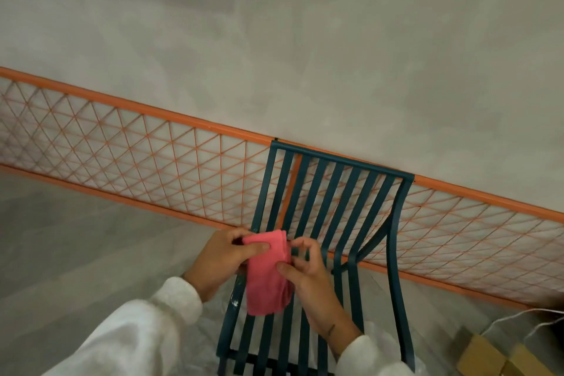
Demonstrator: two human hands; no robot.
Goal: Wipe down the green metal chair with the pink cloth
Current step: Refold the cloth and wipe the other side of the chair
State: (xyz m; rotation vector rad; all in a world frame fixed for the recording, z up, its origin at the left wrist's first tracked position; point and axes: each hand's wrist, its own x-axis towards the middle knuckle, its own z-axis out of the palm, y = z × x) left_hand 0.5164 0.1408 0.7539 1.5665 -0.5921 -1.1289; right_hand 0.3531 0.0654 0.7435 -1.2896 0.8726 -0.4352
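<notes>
Pink cloth (268,275) held in both hands above the green metal chair (332,223).
Left hand (219,262): fingers closed on the cloth's upper left edge, thumb on top. The folded cloth hangs over the seat slats near the chair's left edge. Right hand (308,281): thumb and fingers pinch its right edge. An orange lattice fence (122,143) stands behind.

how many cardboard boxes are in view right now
2. Both sit on the floor in the bottom right corner, right of the chair: one box and a second box touching it. More may lie out of frame.
</notes>
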